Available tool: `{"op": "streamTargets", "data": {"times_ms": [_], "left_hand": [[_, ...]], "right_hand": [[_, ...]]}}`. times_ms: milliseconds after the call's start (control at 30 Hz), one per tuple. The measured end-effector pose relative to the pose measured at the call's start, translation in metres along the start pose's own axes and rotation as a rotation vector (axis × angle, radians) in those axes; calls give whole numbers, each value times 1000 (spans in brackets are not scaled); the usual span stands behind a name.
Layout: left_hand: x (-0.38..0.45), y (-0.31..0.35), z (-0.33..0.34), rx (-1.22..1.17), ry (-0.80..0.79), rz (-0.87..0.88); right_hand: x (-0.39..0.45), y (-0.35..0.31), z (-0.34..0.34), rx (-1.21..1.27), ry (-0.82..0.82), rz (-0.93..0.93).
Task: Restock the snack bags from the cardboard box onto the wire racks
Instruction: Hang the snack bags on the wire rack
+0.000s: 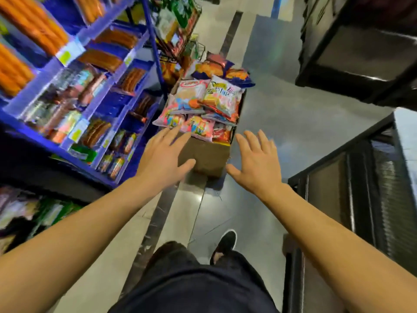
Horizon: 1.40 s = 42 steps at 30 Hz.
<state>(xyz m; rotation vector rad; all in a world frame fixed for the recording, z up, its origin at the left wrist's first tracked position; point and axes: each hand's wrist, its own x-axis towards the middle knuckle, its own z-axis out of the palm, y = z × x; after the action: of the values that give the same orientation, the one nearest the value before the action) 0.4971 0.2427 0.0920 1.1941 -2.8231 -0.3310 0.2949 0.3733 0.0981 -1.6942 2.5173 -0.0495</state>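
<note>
Head view looks down an aisle, and nearest the camera are dark shorts (191, 285) and a black shoe (225, 242) with a white sole on the tiled floor (225, 211). Two bare forearms stretch forward from the lower corners.

Left hand (161, 158) is spread flat, palm down, fingers straight and apart; its fingertips overlap the near left corner of the box (207, 157) and the edge of a pink bag, though whether they touch either I cannot tell. Right hand (256, 163) is likewise spread wide with straight fingers, holding nothing, just beside the box's near right corner and over the floor.

Between the hands stands the cardboard box, on the floor hard against the blue shelves (74, 91). It is heaped above its rim with snack bags (203, 107): pink and white ones at the near end, a white and yellow one on top, and orange and purple ones at the far end (the print is too blurred to read).

Those shelves, on the left, hold orange packets up high and brown and mixed packets lower down, with yellow price tags along the edges. Beyond the box, a wire rack (178, 30) carries more bags. Dark cabinets (361, 41) line the right side.
</note>
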Motion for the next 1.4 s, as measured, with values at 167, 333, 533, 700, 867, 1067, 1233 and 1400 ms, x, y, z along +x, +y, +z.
{"op": "streamTargets", "data": {"times_ms": [167,333,533,700,867,1067,1233,1400], "left_hand": [[66,27,8,-24,-13,-100],[120,25,15,-40,-35,-188],[194,-13,23,-93,-14,-206],[269,-69,32,-125,-76,-186],[337,-109,42,-98,-178,-150],[395,-130,69,-161,-245,-226],[435,-137,96,-270,-329,-393],[467,-151,133,-348,-410,-573]], "right_hand": [[69,62,-4,-11,-76,-59],[135,91,2,14,-149,-87],[222,95,24,43,-171,-32],[293,88,40,84,-219,59],[355,79,60,156,-288,174],[403,92,92,428,-393,337],[439,103,126,746,-374,497],[466,106,161,1018,-368,819]]}}
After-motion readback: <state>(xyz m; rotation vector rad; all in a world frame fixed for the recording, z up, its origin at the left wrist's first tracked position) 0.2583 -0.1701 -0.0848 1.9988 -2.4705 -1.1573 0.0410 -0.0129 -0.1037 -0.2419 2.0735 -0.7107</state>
